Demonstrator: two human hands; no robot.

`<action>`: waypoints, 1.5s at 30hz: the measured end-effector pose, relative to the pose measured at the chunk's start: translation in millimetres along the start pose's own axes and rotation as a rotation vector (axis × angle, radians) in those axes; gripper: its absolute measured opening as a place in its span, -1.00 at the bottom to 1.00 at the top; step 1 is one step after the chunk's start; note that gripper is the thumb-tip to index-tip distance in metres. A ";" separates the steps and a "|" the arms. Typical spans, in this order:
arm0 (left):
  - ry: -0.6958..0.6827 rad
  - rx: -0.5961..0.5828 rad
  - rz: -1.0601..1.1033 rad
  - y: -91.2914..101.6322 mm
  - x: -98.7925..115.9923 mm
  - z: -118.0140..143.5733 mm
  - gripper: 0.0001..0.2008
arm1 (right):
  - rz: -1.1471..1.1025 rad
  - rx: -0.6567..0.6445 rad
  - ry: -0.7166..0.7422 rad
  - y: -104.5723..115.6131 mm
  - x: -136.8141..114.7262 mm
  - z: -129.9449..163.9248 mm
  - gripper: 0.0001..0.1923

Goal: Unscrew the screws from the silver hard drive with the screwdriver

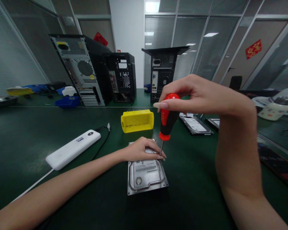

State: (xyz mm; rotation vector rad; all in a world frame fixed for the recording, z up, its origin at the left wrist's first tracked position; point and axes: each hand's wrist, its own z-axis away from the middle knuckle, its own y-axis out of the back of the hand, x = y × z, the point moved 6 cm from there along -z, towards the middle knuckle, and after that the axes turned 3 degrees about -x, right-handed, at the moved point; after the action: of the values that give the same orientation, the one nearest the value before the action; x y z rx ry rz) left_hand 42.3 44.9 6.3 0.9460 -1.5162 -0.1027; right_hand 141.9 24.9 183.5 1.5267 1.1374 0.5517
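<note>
Pinching the red-and-black-handled screwdriver from above, my right hand stands it upright on the silver metal hard drive (far corner); my left hand lies flat, fingers together, pinning it to the green counter. I judge steady downward pressure matters.

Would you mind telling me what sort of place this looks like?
Probably a computer repair workroom inside an office: desktop towers stand on the green table, bare hard drives lie about, and glass partitions line the walls.
</note>
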 end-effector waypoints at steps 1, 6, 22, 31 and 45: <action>-0.003 0.000 -0.003 0.1 0.5 0.0 -0.85 | 0.016 0.005 -0.011 0.1 0.5 -0.2 -0.49; -0.005 0.007 -0.029 0.6 -0.1 0.8 -0.87 | 0.056 -0.018 -0.078 -3.7 3.3 -2.7 -0.52; -0.005 0.015 0.007 1.7 -0.6 3.2 -0.86 | 0.030 -0.032 0.012 -7.9 -8.6 -3.9 -0.64; 0.071 0.038 0.073 5.6 -6.3 3.9 -0.83 | -0.013 -0.076 0.054 -9.5 -9.7 -6.4 -0.65; 0.015 0.057 0.024 2.8 -4.9 4.4 -0.82 | 0.069 -0.025 -0.096 -7.0 5.3 -5.3 -0.51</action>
State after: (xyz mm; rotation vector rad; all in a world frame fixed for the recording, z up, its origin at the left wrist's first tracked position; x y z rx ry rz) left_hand 36.6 47.7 3.1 0.9711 -1.5228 -0.0351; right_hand 137.3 31.7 177.4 1.5588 1.0044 0.5311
